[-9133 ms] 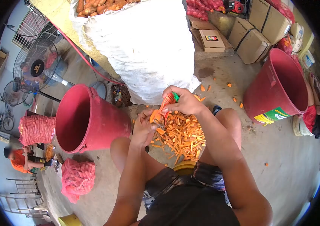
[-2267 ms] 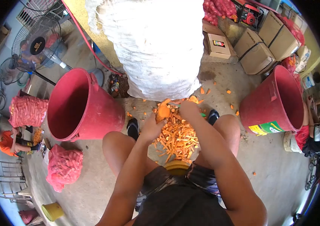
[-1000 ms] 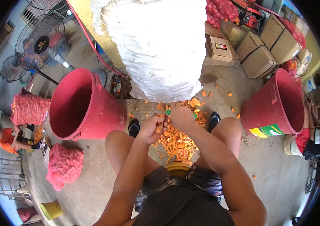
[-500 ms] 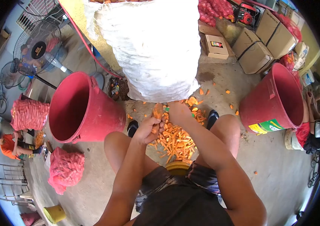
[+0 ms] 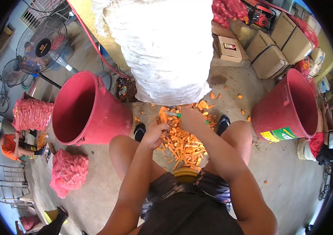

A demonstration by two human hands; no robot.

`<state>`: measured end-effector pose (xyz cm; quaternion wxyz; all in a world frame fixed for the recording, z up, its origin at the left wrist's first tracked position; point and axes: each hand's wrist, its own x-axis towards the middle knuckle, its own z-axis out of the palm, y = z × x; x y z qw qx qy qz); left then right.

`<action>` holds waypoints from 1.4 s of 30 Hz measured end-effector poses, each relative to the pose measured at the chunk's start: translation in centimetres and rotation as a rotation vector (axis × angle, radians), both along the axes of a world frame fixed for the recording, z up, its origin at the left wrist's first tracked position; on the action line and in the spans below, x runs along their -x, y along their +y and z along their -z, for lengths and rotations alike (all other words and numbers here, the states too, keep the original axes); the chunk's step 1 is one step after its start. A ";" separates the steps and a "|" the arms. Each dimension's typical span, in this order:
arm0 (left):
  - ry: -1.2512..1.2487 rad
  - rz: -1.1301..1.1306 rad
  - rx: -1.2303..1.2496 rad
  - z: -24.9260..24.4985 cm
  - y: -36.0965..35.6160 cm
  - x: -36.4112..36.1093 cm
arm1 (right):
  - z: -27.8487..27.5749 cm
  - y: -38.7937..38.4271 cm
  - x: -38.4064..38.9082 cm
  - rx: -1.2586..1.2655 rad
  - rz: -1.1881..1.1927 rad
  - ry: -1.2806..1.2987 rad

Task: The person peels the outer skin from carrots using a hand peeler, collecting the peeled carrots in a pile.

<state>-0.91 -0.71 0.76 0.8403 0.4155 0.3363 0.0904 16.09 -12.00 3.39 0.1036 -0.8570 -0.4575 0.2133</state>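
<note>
My left hand (image 5: 155, 135) is closed around an orange carrot (image 5: 163, 115), held upright between my knees. Beside it on the right, my right hand (image 5: 192, 119) grips a knife (image 5: 172, 114) with a green part near its handle; the pale blade touches the carrot. Below both hands lies a heap of orange carrot pieces (image 5: 184, 147), spread on the floor between my feet. A big white sack (image 5: 166, 51) stands just beyond my hands.
Red bins stand at the left (image 5: 111, 113) and right (image 5: 268, 113). A pink mesh bag (image 5: 69, 172) lies left, near a filled sack (image 5: 33, 113). A fan (image 5: 43, 47) is upper left, boxes (image 5: 266, 55) upper right. Another person (image 5: 9, 145) sits far left.
The carrot's top now shows brighter orange, and the knife blade has come into view against it. My right hand has shifted slightly right. A dark leg has appeared at the lower left.
</note>
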 end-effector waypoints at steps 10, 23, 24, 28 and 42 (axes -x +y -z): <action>-0.031 0.091 -0.030 -0.9 -0.8 0.2 | 7.7 1.6 -6.0 0.255 -0.075 0.031; -0.403 -0.025 0.170 -2.4 0.5 -0.5 | 1.3 1.3 -3.9 0.098 0.034 0.119; -0.389 0.023 0.221 -2.4 0.6 -0.2 | 1.1 1.2 -3.7 0.029 0.055 0.107; -0.087 0.002 0.032 -1.8 -0.3 -0.5 | 0.4 0.4 -4.0 -0.053 0.028 0.088; -0.029 -0.152 -0.675 -3.2 2.0 0.1 | -1.4 -1.3 -5.4 -0.075 0.130 0.107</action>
